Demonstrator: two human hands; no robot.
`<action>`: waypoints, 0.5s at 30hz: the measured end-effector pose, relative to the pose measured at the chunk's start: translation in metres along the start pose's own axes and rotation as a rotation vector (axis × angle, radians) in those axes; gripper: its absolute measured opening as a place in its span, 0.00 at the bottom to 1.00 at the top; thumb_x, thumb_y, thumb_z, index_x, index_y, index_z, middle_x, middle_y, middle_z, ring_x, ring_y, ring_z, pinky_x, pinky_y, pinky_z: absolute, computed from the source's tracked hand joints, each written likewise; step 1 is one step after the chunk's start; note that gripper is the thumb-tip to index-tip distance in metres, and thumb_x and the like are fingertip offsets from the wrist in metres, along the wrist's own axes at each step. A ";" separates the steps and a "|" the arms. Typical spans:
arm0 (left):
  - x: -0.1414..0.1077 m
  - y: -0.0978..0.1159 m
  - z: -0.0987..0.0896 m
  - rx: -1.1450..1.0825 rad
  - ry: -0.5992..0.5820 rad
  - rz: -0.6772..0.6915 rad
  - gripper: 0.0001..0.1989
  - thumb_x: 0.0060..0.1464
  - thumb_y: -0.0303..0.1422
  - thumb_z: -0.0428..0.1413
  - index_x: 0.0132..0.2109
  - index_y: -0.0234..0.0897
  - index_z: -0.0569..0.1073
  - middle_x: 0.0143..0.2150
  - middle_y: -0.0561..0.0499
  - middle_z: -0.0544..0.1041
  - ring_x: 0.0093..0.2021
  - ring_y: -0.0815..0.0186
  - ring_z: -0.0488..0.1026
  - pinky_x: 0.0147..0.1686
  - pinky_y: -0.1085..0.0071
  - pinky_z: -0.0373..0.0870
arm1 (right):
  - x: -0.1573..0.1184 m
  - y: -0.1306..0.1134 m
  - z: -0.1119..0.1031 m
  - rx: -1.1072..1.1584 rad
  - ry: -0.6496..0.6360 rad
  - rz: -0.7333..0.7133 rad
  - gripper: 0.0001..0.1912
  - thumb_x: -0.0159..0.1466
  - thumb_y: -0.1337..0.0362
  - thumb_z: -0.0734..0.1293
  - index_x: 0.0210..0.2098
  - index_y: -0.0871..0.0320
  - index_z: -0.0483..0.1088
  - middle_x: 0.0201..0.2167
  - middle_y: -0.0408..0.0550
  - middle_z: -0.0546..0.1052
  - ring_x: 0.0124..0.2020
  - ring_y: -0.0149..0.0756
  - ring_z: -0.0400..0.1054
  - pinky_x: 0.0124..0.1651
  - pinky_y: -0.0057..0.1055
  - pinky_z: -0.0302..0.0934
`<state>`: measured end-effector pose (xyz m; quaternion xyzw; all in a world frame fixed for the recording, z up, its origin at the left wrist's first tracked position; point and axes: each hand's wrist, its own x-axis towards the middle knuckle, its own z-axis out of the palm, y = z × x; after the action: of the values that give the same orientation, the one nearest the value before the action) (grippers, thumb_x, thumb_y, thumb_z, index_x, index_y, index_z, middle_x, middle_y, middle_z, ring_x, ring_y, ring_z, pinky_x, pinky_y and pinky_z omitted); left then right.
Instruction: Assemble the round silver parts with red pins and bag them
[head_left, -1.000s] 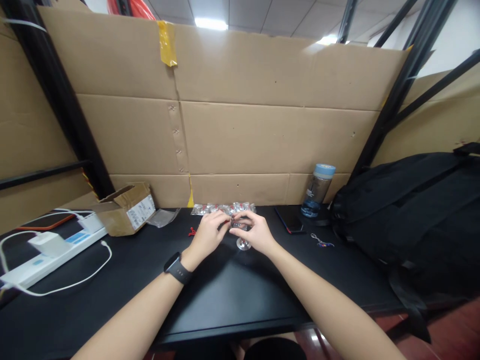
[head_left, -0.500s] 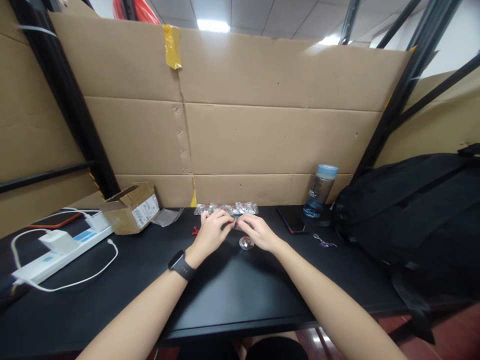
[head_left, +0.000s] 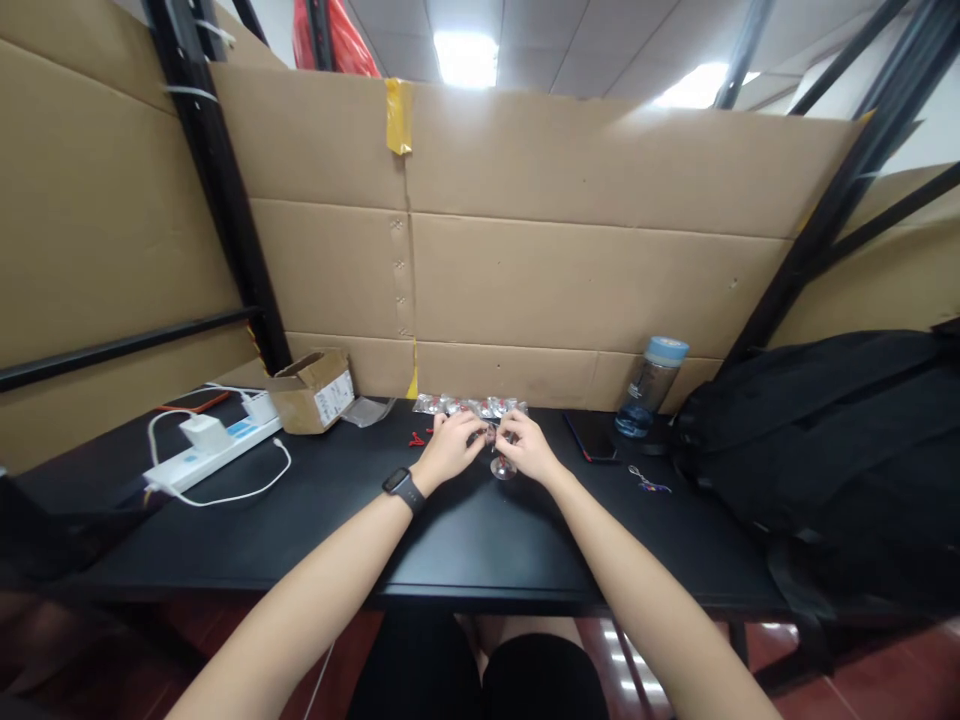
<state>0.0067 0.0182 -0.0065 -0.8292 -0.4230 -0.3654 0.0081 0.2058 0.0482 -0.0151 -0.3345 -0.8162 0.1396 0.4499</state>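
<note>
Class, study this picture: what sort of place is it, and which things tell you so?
Probably a makeshift workstation: a black desk walled in by cardboard panels on black metal racking, with a power strip and a row of small plastic packets.

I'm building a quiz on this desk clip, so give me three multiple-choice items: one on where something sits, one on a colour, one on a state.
1. Where is the water bottle?
A. Between the phone and the black backpack
B. On the power strip
C. Inside the cardboard box

2. What colour is the bottle's cap?
A. Red
B. Light blue
C. Black

3. How do the hands stand?
A. Both flat on the table
B. Left hand and right hand close together, fingers on a small shiny piece
C. Far apart

Answers: 1 A, it stands at the cardboard wall between them; 2 B, the cap shows pale blue; 3 B, both sets of fingertips meet at the piece.
</note>
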 end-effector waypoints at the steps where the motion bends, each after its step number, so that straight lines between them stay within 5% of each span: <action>1: -0.001 0.002 0.000 -0.002 0.013 -0.015 0.10 0.67 0.34 0.52 0.49 0.41 0.77 0.49 0.48 0.79 0.53 0.59 0.73 0.52 0.62 0.57 | -0.001 0.001 0.001 -0.009 0.017 0.011 0.07 0.60 0.66 0.67 0.25 0.58 0.72 0.32 0.46 0.70 0.34 0.36 0.66 0.42 0.33 0.62; 5: -0.006 0.009 0.001 -0.015 0.046 -0.021 0.17 0.67 0.34 0.49 0.60 0.40 0.71 0.57 0.44 0.75 0.58 0.58 0.70 0.54 0.61 0.59 | -0.009 -0.004 0.004 -0.036 0.078 0.029 0.06 0.59 0.67 0.67 0.26 0.57 0.72 0.33 0.46 0.70 0.35 0.37 0.66 0.46 0.35 0.63; 10: -0.014 0.015 0.001 -0.032 -0.081 0.066 0.14 0.64 0.34 0.53 0.54 0.43 0.77 0.55 0.45 0.77 0.58 0.58 0.70 0.56 0.59 0.60 | -0.023 -0.021 0.004 -0.012 0.105 0.029 0.04 0.59 0.67 0.67 0.29 0.57 0.74 0.35 0.46 0.70 0.37 0.37 0.68 0.46 0.34 0.65; 15: -0.018 0.020 -0.001 -0.013 -0.054 0.073 0.13 0.63 0.36 0.56 0.52 0.45 0.78 0.55 0.45 0.77 0.57 0.56 0.70 0.56 0.56 0.61 | -0.029 -0.027 -0.005 0.021 0.196 0.070 0.06 0.59 0.66 0.65 0.26 0.57 0.72 0.35 0.47 0.70 0.36 0.37 0.68 0.41 0.32 0.65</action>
<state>0.0138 -0.0069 -0.0110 -0.8536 -0.3903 -0.3451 0.0042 0.2091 0.0079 -0.0169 -0.3702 -0.7547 0.1302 0.5258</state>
